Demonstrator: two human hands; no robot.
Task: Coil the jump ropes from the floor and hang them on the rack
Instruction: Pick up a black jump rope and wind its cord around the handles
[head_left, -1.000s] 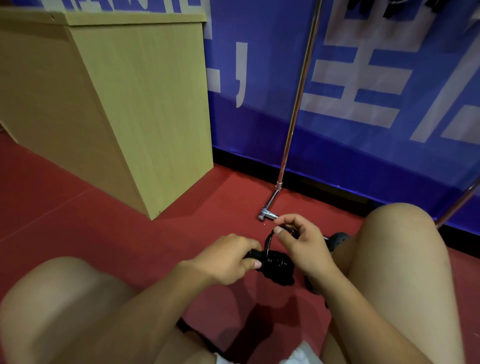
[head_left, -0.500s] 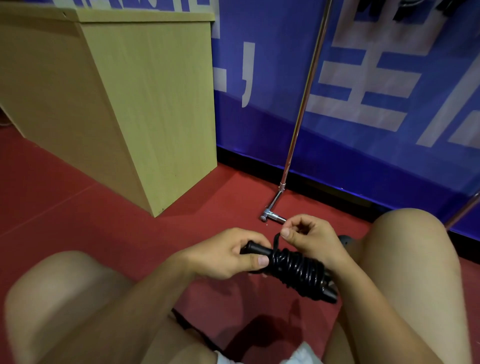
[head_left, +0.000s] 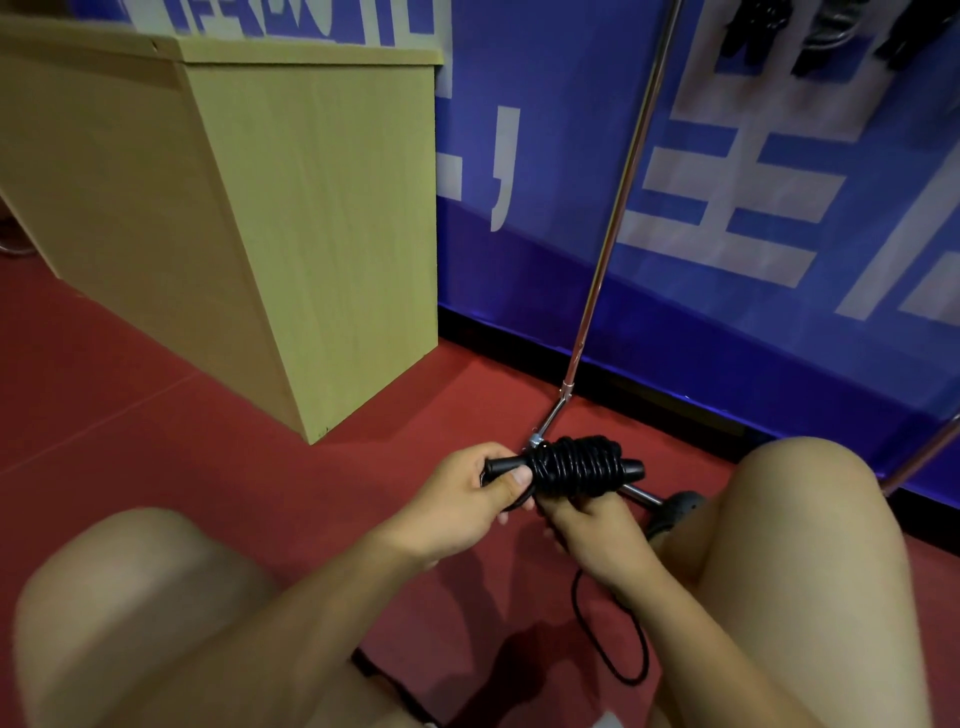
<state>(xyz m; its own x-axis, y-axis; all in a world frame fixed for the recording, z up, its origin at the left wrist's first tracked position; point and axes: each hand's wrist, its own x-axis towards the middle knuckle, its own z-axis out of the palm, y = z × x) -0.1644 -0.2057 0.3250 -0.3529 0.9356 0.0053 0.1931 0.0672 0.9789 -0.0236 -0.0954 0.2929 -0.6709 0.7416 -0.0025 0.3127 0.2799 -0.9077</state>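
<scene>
the black jump rope (head_left: 574, 465) sits bundled between the two hands, held above the red floor (head_left: 156, 415) in front of the person's bare knees. its cord is wound in tight turns around the handles, and the bundle lies roughly level, one handle end poking out to the left and another to the right. a loose length of cord (head_left: 615, 644) hangs below the right wrist in a loop down toward the floor.

the left hand (head_left: 470, 501) has a clenched grip on the left handle end, thumb pressed on top beside the first turns. the right hand (head_left: 592, 530) is under the bundle, fingers curled up against the coils, grasping it from below.

just behind the bundle stands the foot of the metal rack (head_left: 613, 218), its thin pole rising at a slant, with a dark caster (head_left: 680, 509) next to the right knee. at the top right, dark items (head_left: 810, 31) hang on the rack, too blurred to tell. behind is a blue banner (head_left: 753, 182) with white characters, and to the left a light wooden cabinet (head_left: 260, 208) stands on the floor.
</scene>
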